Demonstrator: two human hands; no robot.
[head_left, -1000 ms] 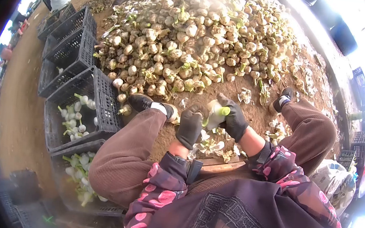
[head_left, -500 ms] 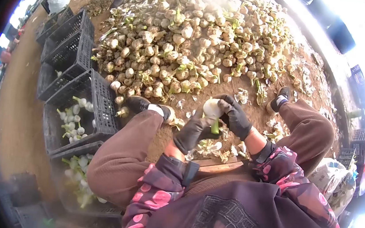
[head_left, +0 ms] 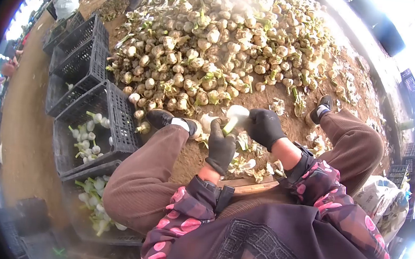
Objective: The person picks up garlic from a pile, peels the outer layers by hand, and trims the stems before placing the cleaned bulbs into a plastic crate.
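My left hand, in a dark glove, is closed round the green stem of a white peeled garlic bulb. The bulb points up and away from me. Beside it on the right, my right hand, gloved too, has its fingers bent at the bulb's side; its fingertips are partly hidden and I cannot make out whether they grip anything. Beyond both hands lies a large heap of unpeeled garlic. Loose skins lie on the ground below the hands.
Black crates stand in a row at the left, the nearer ones holding white bulbs with green stems. My shoes rest near the heap's edge. A white sack is at the right. Other people are partly visible at the upper left.
My left hand has turned upright and closed round the stem. The bulb has tilted and moved slightly left. My right hand has shifted from holding the bulb to its right side.
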